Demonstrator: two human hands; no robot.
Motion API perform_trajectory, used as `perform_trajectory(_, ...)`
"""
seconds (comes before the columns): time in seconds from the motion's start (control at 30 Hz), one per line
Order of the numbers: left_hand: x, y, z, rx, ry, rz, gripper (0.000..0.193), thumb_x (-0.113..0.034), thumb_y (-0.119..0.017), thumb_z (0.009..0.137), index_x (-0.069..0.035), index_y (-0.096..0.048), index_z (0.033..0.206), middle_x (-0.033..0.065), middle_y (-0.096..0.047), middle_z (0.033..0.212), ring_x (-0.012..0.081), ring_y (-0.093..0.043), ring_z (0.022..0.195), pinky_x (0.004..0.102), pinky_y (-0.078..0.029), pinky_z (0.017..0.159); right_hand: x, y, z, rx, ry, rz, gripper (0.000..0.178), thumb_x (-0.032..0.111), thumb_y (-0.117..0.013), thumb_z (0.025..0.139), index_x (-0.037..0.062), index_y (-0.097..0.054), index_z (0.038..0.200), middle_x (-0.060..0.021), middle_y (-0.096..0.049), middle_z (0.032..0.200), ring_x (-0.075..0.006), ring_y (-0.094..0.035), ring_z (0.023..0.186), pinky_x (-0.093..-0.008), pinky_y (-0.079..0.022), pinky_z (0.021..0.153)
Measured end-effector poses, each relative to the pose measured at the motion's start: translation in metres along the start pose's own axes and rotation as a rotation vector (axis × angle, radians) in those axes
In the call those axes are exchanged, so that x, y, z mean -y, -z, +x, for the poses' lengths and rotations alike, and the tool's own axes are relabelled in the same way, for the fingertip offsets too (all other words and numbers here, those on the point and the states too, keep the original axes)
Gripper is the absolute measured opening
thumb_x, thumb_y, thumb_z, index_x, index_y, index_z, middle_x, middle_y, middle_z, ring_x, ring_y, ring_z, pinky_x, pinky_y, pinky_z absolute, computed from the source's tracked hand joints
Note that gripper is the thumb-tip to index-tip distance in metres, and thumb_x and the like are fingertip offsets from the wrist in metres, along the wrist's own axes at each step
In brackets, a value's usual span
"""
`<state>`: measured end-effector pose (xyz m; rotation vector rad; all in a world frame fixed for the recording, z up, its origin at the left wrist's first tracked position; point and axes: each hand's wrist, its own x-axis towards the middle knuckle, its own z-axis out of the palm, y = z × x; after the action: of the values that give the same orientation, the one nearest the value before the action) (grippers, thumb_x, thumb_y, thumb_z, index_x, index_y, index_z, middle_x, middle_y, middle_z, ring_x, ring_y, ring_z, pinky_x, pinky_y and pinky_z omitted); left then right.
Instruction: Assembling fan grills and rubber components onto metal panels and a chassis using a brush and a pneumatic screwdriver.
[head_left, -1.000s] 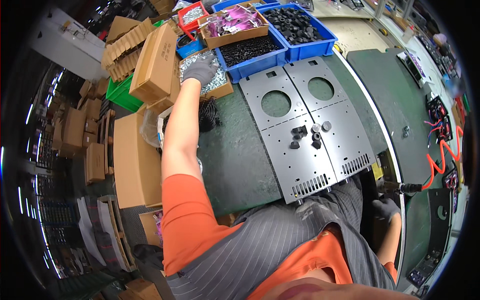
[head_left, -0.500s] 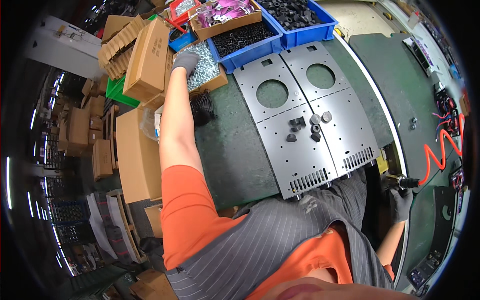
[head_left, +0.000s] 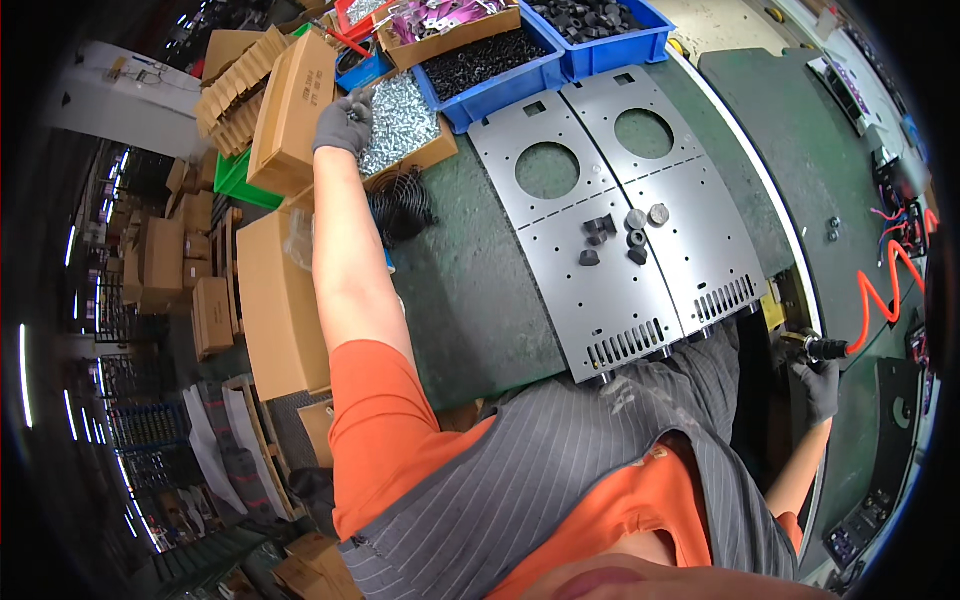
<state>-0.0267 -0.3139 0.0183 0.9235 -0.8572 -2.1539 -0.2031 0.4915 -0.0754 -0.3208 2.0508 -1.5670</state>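
Surface (head_left: 465, 300): green, under paired plates (head_left: 560, 265)
Screws (head_left: 402, 118): in far-left box (head_left: 432, 152)
Left hand (head_left: 345, 122): shifted left to box edge, fingers half curled, contents unclear, perhaps mid-pick
Right hand (head_left: 818, 390): moved up to tool (head_left: 826, 348) at right, fingers bent, grip unclear

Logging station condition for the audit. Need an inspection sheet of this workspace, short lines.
Surface: green worktop, marked and scuffed.
Parts: two grey metal panels side by side, slotted ends toward the person; small black and grey pieces loose on them.
Clutter: blue bins of black parts at the far side; dark wire coil beside the screw carton.
Left hand: at the screw carton's left edge; contents unclear.
Right hand: at the hose-end tool; grip unclear.
Cables: red coiled hose at right.
Surroundings: stacked cartons at left.
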Motion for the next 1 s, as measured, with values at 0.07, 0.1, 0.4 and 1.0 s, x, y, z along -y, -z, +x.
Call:
perform_trajectory(0.07, 0.000, -0.001, -0.002, -0.048, 0.024, -0.243, 0.012, -0.008, -0.044, 0.090, -0.001, -0.047, 0.099, 0.0112, -0.057, 0.089, 0.0151, -0.054, 0.067, 0.0174, -0.044, 0.048, 0.001, 0.001, 0.000, 0.026, -0.007, -0.006, 0.059, -0.010, -0.058, 0.068, -0.0008, -0.044, 0.125, -0.0082, -0.056, 0.114, -0.0162, -0.056, 0.099, -0.0265, -0.045, 0.084)
perform_trajectory(0.1, 0.000, 0.002, 0.000, -0.053, 0.026, -0.246, 0.012, -0.008, -0.044, 0.090, -0.001, -0.047, 0.099, 0.0112, -0.057, 0.089, 0.0151, -0.054, 0.067, 0.0174, -0.044, 0.048, 0.002, 0.000, 0.000, 0.028, -0.011, -0.010, 0.059, -0.010, -0.058, 0.068, -0.0008, -0.044, 0.125, -0.0082, -0.056, 0.114, -0.0162, -0.056, 0.099, -0.0265, -0.045, 0.084)
perform_trajectory(0.4, 0.007, 0.000, -0.034, 0.385, 0.085, -0.397, 0.024, -0.009, -0.045, 0.085, 0.009, -0.049, 0.099, 0.0057, -0.049, 0.074, 0.0135, -0.048, 0.066, 0.0235, -0.043, 0.053, 0.009, -0.033, 0.001, -0.035, 0.003, 0.025, 0.047, -0.002, -0.059, 0.076, 0.0005, -0.049, 0.122, -0.0066, -0.060, 0.106, -0.0142, -0.058, 0.090, -0.0251, -0.047, 0.077)
perform_trajectory(1.0, 0.147, -0.051, -0.201, 0.588, 0.127, -0.314, 0.020, -0.019, -0.055, 0.088, -0.010, -0.057, 0.106, -0.0014, -0.056, 0.081, 0.0071, -0.048, 0.059, 0.0177, -0.041, 0.045, 0.156, -0.072, -0.028, -0.275, 0.726, 0.443, 0.057, 0.024, -0.064, 0.065, -0.0031, -0.048, 0.113, -0.0179, -0.054, 0.106, -0.0324, -0.056, 0.095, -0.0381, -0.047, 0.079)
